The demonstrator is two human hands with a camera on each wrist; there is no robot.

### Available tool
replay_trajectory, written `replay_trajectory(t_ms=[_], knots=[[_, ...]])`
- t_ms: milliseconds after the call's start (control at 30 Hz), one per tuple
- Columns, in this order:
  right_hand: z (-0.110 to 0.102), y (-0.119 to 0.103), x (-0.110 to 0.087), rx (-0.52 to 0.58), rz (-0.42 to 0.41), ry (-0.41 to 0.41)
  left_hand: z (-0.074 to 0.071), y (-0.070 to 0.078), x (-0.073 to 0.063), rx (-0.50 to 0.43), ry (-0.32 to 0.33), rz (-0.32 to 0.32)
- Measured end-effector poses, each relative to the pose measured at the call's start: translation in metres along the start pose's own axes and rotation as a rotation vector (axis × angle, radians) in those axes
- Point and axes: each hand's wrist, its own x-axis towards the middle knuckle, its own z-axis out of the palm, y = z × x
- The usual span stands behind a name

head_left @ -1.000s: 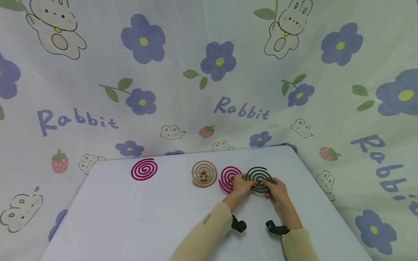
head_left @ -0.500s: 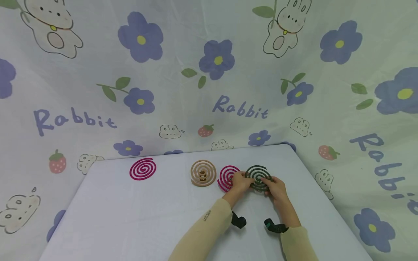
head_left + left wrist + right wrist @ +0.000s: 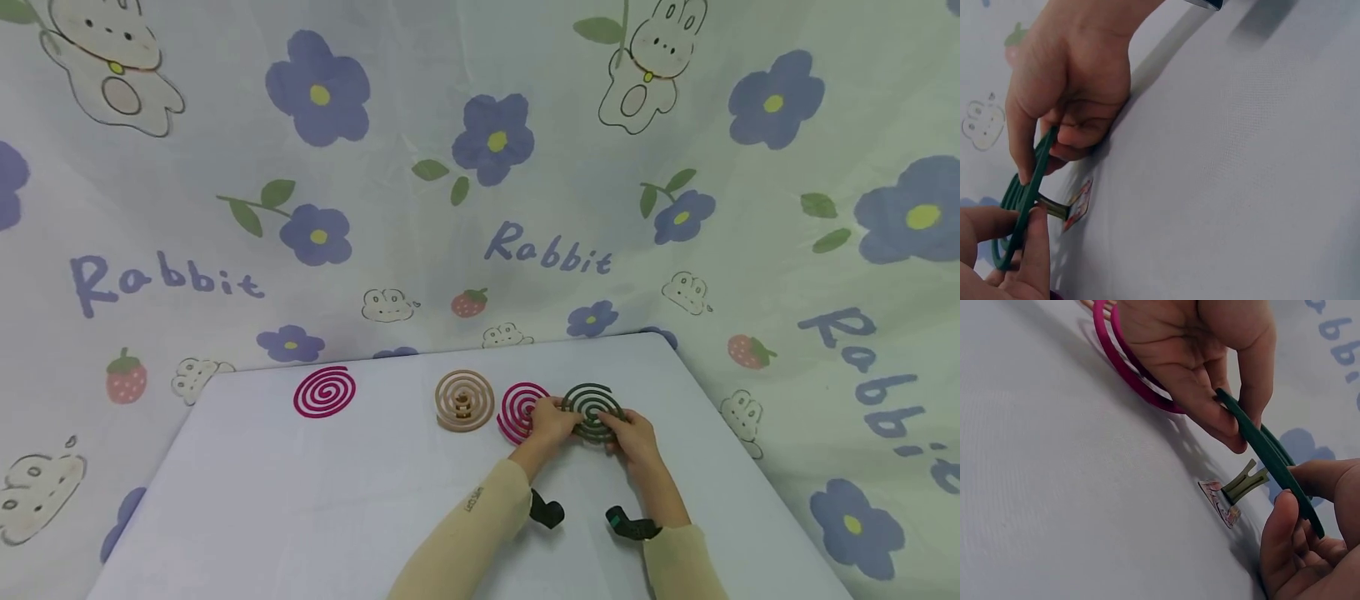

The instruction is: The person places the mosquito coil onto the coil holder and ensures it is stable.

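Note:
A dark green spiral mosquito coil (image 3: 1266, 452) is held between both hands near the table's right side. My left hand (image 3: 553, 422) pinches its left edge, thumb on top and fingers below. On the opposite edge, my right hand (image 3: 637, 440) grips it between thumb and fingers. Both wrist views show the coil tilted edge-on. Just under it stands a small forked olive coil stand (image 3: 1240, 489) with a printed base (image 3: 1219, 503). A magenta coil (image 3: 507, 410) lies left of my left hand, which partly hides it.
A tan coil (image 3: 465, 430) with a brown stand at its centre (image 3: 463, 404) sits left of the nearer magenta coil. Farther left is another magenta coil (image 3: 325, 392). A printed rabbit cloth (image 3: 420, 250) rises behind the white table (image 3: 300, 500).
Both hands keep their hold on the green coil with hardly any movement. The head view has shifted slightly, so everything appears a little farther left.

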Motion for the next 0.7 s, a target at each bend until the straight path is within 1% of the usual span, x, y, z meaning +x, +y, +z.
replay_trajectory(t_ms=[133, 200, 300, 567, 700], knots=[[0.0007, -0.0001, -0.0002, -0.001, -0.017, -0.011, -0.0001, -0.0029, 0.0019, -0.009, 0.005, 0.014], [-0.0002, 0.0006, -0.0007, -0.006, -0.016, -0.009, 0.0001, -0.0042, 0.0022, -0.011, -0.006, 0.01], [0.0016, -0.0011, 0.0004, -0.012, -0.019, -0.007, -0.0033, -0.0036, 0.0042, -0.006, -0.018, 0.012], [0.0012, 0.0001, -0.0014, -0.016, -0.046, -0.019, -0.0031, -0.0061, 0.0023, -0.01, -0.026, 0.027], [0.0008, 0.0004, -0.0032, -0.023, -0.037, -0.015, -0.0033, -0.0083, 0.0018, -0.022, -0.038, 0.027]])
